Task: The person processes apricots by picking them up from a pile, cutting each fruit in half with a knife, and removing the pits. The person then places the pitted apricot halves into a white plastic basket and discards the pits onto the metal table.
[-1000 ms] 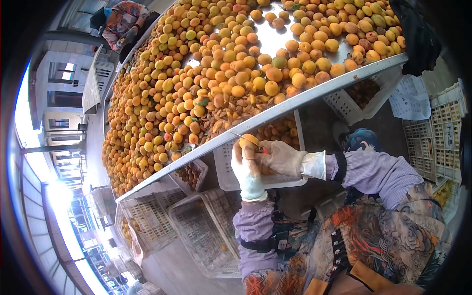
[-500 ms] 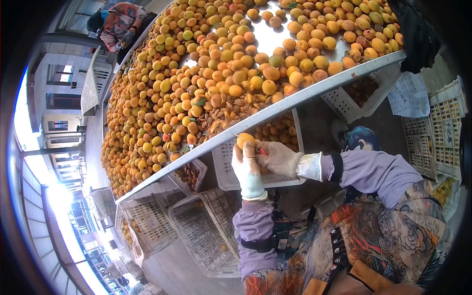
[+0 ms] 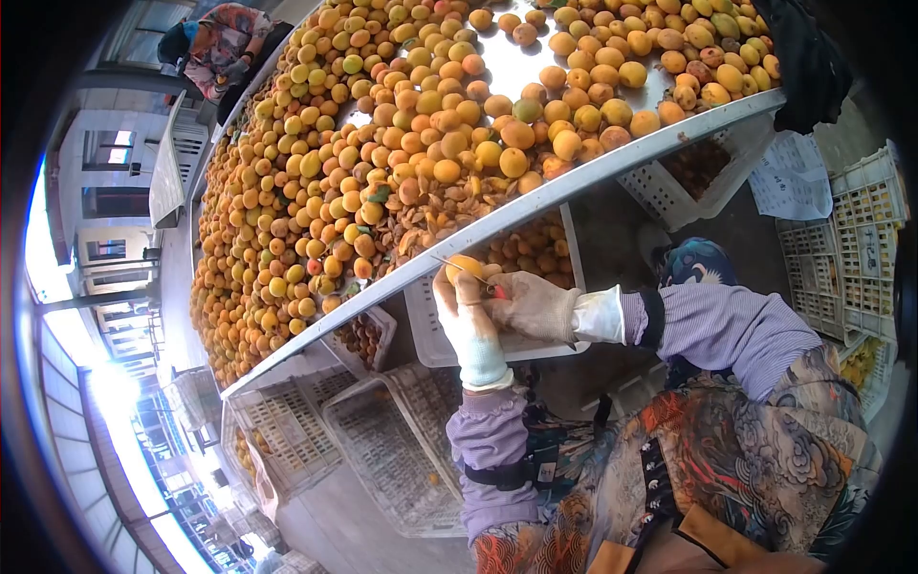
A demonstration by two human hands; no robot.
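Note:
An orange-yellow fruit (image 3: 465,269) is held in the fingertips of my gloved left hand (image 3: 469,322), just below the table's metal edge. My gloved right hand (image 3: 535,306) is closed on a small red-handled knife (image 3: 498,292), whose thin blade lies against the fruit. Both hands touch or nearly touch each other, above a white crate (image 3: 430,330) of fruit. Beyond the edge, torn fruit pieces (image 3: 421,222) lie beside many whole apricot-like fruits (image 3: 287,215).
The table's metal rim (image 3: 535,196) crosses diagonally in front of me. Below it stand more crates (image 3: 382,450), with stacked crates (image 3: 841,249) at right. Dark cloth (image 3: 811,72) hangs over the right corner. Another person (image 3: 225,48) works at the far upper left.
Both hands have shifted slightly left in view, with the fruit and knife. The whole view has also drifted a little. The other person's head and hands have moved slightly.

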